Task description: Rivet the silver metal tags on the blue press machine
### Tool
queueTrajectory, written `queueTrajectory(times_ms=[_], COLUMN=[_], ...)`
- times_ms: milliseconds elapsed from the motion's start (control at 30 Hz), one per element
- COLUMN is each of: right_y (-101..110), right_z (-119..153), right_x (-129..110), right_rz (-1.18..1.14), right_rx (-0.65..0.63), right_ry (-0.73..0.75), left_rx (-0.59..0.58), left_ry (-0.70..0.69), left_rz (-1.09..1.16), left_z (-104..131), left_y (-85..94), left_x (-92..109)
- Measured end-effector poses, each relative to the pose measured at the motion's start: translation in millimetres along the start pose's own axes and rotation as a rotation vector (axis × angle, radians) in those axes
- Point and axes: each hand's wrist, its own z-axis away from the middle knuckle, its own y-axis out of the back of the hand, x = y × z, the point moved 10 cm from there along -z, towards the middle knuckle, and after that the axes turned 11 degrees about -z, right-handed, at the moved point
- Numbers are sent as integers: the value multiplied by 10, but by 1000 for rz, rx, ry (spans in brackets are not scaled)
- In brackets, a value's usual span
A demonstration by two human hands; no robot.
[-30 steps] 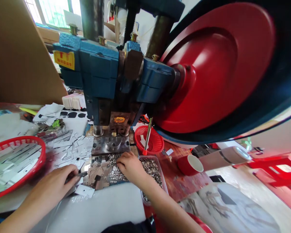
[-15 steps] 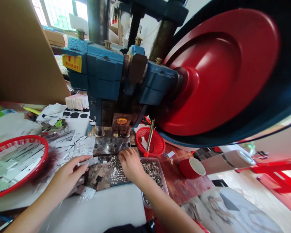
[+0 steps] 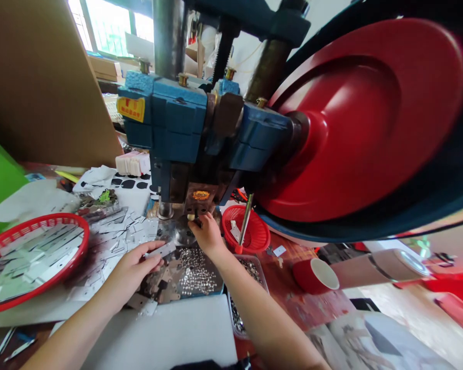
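Observation:
Between the thumb and fingers of my left hand (image 3: 133,270) is a flat metal plate (image 3: 162,251), its far end near the press bed. My right hand (image 3: 208,234) reaches in under the head of the blue press (image 3: 177,121), fingers pinched at the die; whatever they hold is too small to make out. A small pale piece shows beside those fingertips. Shiny small metal parts (image 3: 196,272) lie spread just below the bed, with flat brownish metal pieces (image 3: 167,288) to their left.
A red basket of metal strips (image 3: 83,246) stands at left, beside scattered strips (image 3: 113,241). A smaller red basket (image 3: 260,241), a clear tub of small parts (image 3: 237,318) and a red cup (image 3: 312,275) are at right. The large red wheel (image 3: 355,118) overhangs the right side.
My right hand has moved from the pile of small parts up to the press die. My left hand has come closer to the bed with the plate. The view has shifted slightly.

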Motion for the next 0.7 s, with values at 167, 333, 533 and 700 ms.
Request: queueTrajectory(times_ms=[167,333,533,700], right_y=[-13,-266,-55,-57], right_z=[463,805,877,875], right_x=[-212,-236,-622,-549], right_rz=[-169,-433,67,-114], right_rx=[-29,-138,-24,-98], right_ry=[59,-45,300,260], left_rx=[-15,-67,-104,-93], left_ry=[11,71,16,26], left_rz=[170,330,362,298], left_z=[29,112,163,112], left_y=[-103,-369,-472,-445], left_x=[63,108,136,108])
